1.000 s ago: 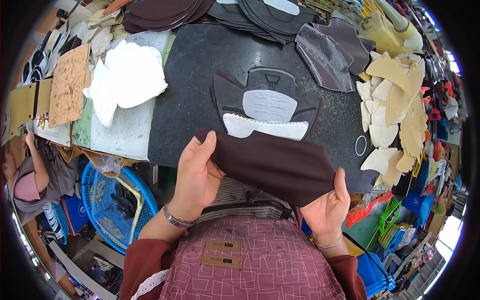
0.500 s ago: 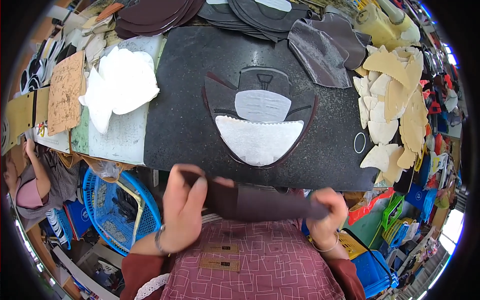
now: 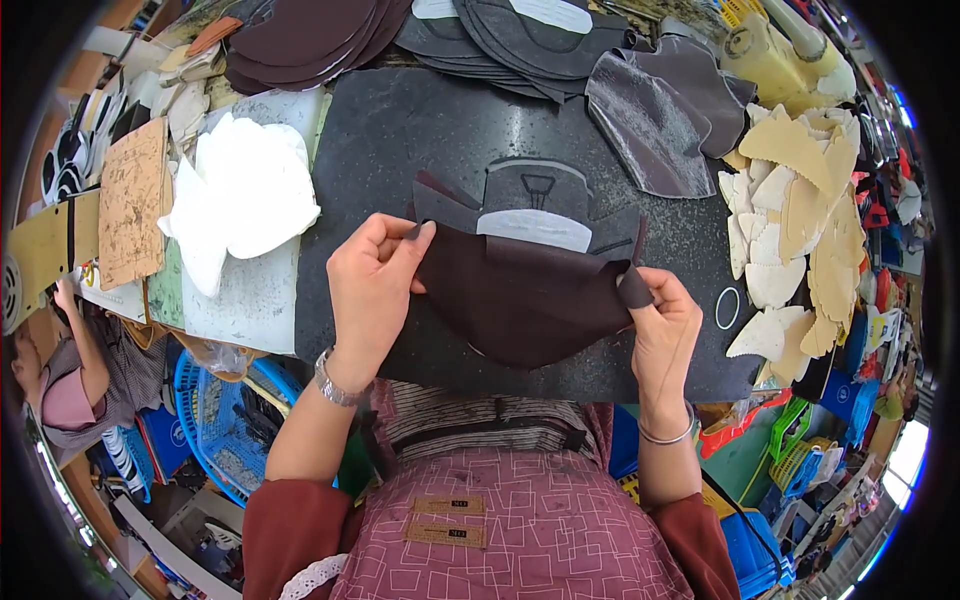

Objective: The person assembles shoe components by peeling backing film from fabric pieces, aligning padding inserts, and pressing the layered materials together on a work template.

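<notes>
Above one black slab (image 3: 400, 125), left hand (image 3: 365, 290) and right hand (image 3: 664, 335) clamp fingers on one brown piece (image 3: 530, 310)

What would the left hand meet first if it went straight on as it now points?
Beyond the dark brown piece it pinches, the left hand would probably meet the grey flap on the black slab, or pass above; depth is unclear.

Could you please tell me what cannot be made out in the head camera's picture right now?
All in the head view:
- Grey piece, lower part: hidden by the brown piece held between the left hand and right hand.
- Blue basket, right part: hidden by the left forearm.
- Brown stack, far end: cut off by the top edge.
- Co-worker's hand: too small to tell what it touches.
</notes>
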`<state>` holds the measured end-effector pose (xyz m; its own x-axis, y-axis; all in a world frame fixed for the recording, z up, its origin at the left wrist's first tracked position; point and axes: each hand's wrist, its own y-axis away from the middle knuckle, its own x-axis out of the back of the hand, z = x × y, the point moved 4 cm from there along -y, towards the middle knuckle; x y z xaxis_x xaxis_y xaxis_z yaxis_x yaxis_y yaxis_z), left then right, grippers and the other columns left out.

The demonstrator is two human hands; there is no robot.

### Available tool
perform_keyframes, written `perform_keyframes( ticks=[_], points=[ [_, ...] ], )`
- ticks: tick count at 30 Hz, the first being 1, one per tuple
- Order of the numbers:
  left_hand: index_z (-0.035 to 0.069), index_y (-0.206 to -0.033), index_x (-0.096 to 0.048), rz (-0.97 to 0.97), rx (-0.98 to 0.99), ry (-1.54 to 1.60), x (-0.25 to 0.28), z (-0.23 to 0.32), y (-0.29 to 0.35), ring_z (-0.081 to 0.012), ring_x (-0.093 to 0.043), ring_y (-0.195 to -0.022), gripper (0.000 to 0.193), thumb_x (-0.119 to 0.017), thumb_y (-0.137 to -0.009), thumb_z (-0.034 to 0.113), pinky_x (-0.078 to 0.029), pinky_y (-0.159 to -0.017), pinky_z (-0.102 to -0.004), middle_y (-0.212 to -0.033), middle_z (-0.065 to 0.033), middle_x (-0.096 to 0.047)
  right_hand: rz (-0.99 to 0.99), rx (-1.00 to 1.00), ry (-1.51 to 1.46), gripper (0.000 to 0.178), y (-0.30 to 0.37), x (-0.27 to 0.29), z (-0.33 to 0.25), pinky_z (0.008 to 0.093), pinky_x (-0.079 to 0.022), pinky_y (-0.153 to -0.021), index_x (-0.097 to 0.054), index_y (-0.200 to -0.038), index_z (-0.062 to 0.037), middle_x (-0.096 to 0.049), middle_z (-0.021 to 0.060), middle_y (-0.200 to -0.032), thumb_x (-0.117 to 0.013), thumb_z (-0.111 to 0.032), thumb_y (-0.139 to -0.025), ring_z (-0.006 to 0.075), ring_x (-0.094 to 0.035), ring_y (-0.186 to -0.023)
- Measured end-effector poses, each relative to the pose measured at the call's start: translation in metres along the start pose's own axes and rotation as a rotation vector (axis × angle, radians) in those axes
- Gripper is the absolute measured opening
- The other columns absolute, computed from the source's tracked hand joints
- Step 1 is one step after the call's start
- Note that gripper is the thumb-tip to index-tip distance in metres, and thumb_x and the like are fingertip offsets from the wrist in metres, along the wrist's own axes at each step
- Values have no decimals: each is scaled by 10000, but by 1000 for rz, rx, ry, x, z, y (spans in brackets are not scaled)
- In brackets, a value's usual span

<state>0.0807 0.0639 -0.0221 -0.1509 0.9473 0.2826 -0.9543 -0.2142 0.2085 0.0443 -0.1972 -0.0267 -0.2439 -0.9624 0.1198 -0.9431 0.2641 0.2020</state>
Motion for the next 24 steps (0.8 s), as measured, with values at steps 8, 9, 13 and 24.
perform_keyframes(
  ticks=[8,9,13,24],
  points=[
    [4,-750,-553,-48,58,-114,-5,1,-22,-32,-477,-441,183,-634,-831,148,-379,-408,-164,-542,8,-526,-11,-123,9,167,-21,-5,10,160,-377,-475,-607,-858,7,-596,-13,-672,-627,-158,-840,15,-505,-554],
    [5,-753,-552,-68,64,-137,-6,1,-24,-35,-487,-439,187,-635,-830,154,-378,-401,-163,-547,4,-535,-8,-126,11,167,-22,-5,10,160,-377,-475,-607,-858,7,-596,-13,-672,-627,-158,-840,15,-505,-554],
    [7,-753,-548,-128,87,-204,-4,1,-31,-40,-494,-436,191,-631,-831,160,-379,-394,-167,-550,3,-538,-20,-132,83,153,-23,-8,10,167,-375,-472,-605,-848,-2,-592,-16,-668,-621,-153,-842,16,-497,-551],
    [-9,-806,-532,-24,101,362,20,27,24,-27,-482,-517,125,-604,-840,87,-364,-435,-184,-614,20,-524,5,21,-67,71,33,9,-31,163,-406,-590,-578,-834,22,-594,2,-728,-631,-14,-803,33,-522,-661]
  ],
)
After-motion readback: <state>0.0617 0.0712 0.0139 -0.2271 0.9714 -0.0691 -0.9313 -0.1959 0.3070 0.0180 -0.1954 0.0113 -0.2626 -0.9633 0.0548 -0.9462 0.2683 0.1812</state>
